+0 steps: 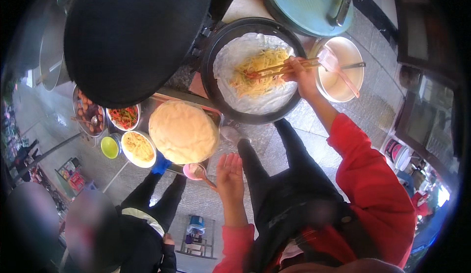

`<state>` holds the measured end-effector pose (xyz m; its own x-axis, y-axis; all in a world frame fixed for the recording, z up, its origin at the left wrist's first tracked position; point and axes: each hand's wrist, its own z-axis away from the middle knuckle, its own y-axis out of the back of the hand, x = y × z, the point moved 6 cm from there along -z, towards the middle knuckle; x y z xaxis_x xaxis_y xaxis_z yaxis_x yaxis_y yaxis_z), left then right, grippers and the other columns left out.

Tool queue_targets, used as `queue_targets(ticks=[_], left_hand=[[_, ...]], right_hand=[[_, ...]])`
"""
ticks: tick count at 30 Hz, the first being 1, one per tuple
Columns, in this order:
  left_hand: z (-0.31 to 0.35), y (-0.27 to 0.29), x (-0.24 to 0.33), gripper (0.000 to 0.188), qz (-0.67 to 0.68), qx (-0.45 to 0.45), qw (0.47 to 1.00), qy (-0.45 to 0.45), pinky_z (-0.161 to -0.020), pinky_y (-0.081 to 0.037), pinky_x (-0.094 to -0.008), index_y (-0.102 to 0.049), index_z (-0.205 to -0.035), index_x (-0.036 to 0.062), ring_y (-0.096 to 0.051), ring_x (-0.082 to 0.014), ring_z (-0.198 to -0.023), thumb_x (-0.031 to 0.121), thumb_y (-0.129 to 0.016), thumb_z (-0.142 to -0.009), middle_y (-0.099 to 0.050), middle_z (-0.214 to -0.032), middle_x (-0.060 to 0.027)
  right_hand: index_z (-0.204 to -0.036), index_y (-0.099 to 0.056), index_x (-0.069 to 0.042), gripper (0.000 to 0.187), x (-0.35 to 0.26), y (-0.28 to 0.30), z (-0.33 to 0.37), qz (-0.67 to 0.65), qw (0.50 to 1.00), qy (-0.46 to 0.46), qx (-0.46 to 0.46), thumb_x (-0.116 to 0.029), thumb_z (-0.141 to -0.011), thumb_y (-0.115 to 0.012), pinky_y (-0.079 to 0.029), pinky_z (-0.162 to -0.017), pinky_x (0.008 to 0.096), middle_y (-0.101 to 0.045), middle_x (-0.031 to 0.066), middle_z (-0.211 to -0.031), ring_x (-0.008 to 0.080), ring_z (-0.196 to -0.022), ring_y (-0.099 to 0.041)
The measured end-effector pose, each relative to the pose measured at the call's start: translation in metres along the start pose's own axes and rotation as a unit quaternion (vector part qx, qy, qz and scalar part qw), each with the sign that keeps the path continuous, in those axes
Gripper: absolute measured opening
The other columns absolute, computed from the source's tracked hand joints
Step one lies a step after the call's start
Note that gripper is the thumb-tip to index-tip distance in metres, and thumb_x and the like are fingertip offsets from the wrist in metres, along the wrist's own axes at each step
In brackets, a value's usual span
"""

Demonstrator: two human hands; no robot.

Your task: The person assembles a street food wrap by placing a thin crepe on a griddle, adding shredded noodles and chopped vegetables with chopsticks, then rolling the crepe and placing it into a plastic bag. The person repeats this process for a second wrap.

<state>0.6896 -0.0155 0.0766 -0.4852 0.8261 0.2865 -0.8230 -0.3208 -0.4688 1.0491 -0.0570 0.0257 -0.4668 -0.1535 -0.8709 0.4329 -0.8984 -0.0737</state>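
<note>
My right hand [301, 78] is closed around a pair of long wooden chopsticks [274, 71]. Their tips touch red bits on a pile of pale yellow shreds [262, 59]. This pile lies on a thin whitish pancake [228, 94], spread over a round black griddle [208, 87]. My left hand [229, 171], palm up with its fingers stretched out, holds nothing. Close by on its left is a small pink-rimmed bowl [195, 171] with a spoon in it. A big stack of pale round flatbreads [184, 130] sits on a metal tray [216, 121] beyond that bowl.
A wide black lid or plate [135, 37] stands at upper left, and a teal lid [309, 0] at top right. A white bucket [356, 57] holds a pink-white spatula or brush. Bowls of red-green food [123, 117] and yellow shreds [139, 148] line the left. Another person [142, 224] stands lower left.
</note>
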Motion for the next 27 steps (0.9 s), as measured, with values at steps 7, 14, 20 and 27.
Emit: queue_targets(ticks=[7, 14, 20, 27], left_hand=[[-0.008, -0.018, -0.019, 0.041, -0.026, 0.001, 0.999, 0.020, -0.100, -0.039, -0.0390, -0.039, -0.121, -0.0028, -0.049, -0.0291, -0.111, -0.001, -0.049, -0.082, -0.048, -0.118, -0.0199], [-0.010, -0.024, -0.025, 0.036, -0.031, -0.014, 0.999, 0.023, -0.098, -0.040, -0.0392, -0.042, -0.118, -0.0018, -0.051, -0.0284, -0.109, 0.004, -0.052, -0.084, -0.050, -0.116, -0.0180], [-0.007, -0.017, -0.022, 0.035, -0.043, 0.003, 0.999, 0.017, -0.098, -0.041, -0.0391, -0.043, -0.117, -0.0010, -0.051, -0.0276, -0.108, 0.004, -0.052, -0.084, -0.051, -0.115, -0.0163], [-0.006, -0.013, -0.017, 0.036, -0.039, 0.015, 0.999, 0.024, -0.097, -0.041, -0.0385, -0.044, -0.117, 0.0000, -0.051, -0.0265, -0.108, 0.002, -0.052, -0.083, -0.052, -0.115, -0.0154]], right_hand=[[-0.090, -0.057, 0.002, 0.031, -0.008, 0.081, -0.027, -0.010, 0.999, -0.018, 0.041, -0.029, -0.089, -0.052, -0.048, -0.047, 0.0245, -0.061, 0.0114, -0.070, 0.0147, -0.053, -0.057], [-0.091, -0.058, -0.001, 0.029, -0.025, 0.100, -0.030, -0.002, 0.996, -0.005, 0.086, -0.029, -0.089, -0.052, -0.044, -0.048, 0.0227, -0.060, 0.0090, -0.071, 0.0126, -0.051, -0.053], [-0.088, -0.058, 0.000, 0.024, -0.018, 0.023, -0.011, -0.020, 1.000, 0.017, 0.014, -0.023, -0.090, -0.052, -0.046, -0.048, 0.0227, -0.061, 0.0087, -0.071, 0.0135, -0.054, -0.057], [-0.088, -0.058, 0.002, 0.024, -0.015, -0.011, 0.010, 0.092, 0.991, 0.060, -0.074, -0.021, -0.090, -0.052, -0.045, -0.048, 0.0222, -0.060, 0.0077, -0.070, 0.0114, -0.052, -0.054]])
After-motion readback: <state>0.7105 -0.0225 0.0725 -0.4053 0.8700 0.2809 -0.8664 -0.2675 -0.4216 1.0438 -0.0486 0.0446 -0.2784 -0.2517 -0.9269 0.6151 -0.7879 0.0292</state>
